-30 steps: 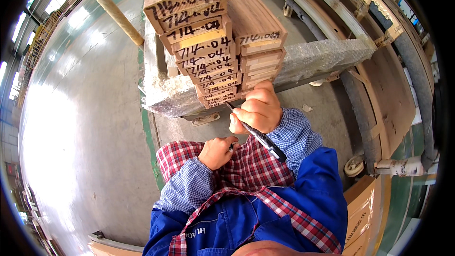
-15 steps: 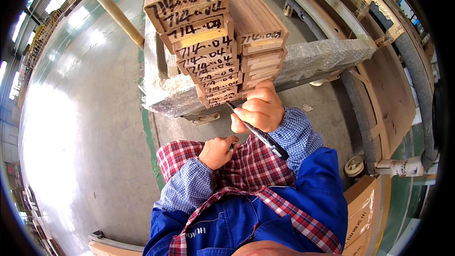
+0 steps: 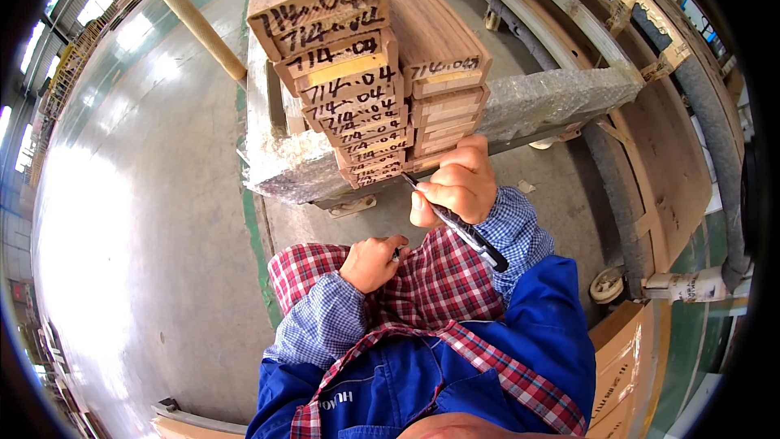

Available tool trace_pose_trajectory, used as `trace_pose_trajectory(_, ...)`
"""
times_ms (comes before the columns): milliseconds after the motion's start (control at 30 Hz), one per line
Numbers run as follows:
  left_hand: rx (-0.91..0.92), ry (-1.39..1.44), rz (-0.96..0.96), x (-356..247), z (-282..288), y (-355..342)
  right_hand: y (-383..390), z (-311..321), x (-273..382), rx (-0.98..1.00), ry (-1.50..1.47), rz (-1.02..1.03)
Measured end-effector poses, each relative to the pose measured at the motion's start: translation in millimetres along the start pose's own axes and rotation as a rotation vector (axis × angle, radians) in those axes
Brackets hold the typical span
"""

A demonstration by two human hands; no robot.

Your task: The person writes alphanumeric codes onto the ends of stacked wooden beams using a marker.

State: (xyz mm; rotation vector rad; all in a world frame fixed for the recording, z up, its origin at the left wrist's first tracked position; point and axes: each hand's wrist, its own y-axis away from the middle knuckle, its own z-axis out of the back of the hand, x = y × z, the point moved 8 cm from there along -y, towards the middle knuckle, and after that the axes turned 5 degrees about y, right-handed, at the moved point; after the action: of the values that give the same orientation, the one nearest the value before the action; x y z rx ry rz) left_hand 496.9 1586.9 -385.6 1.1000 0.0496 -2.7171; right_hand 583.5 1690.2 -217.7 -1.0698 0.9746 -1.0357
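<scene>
My right hand point(image 3: 461, 183) is closed around a black marker pen point(image 3: 471, 242). The pen's tip is close to the lower board ends, by the gap between two stacks; I cannot tell whether it touches. The left stack of wooden boards point(image 3: 345, 81) has dark handwritten marks on its ends. In the right stack point(image 3: 448, 106), marks show on the top end, while the lower ends look bare or are partly hidden by my fingers. My left hand point(image 3: 371, 264) rests closed on my checked apron point(image 3: 455, 276), with a small dark thing, too small to name, between its fingers.
The boards lie on a frame wrapped in clear plastic film point(image 3: 552, 102). A tan pole point(image 3: 191, 16) leans at the left of it. More racks with padded bars point(image 3: 691, 106) stand at the right. Behind my right elbow is a cardboard box point(image 3: 621, 366).
My right hand and the marker have moved slightly right, away from the left stack's lowest ends toward the right stack. My left hand stays on the apron.
</scene>
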Motion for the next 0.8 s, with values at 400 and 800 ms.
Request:
trace_pose_trajectory(400, 0.006, -0.011, 0.001, 0.0, -1.7, -1.0, 3.5, -8.5, 2.4, 0.049, 0.015, -0.006)
trace_pose_trajectory(800, 0.017, -0.016, 0.027, 0.9, -0.8, 0.1, 2.6, -6.3, 2.9, 0.045, 0.000, -0.013)
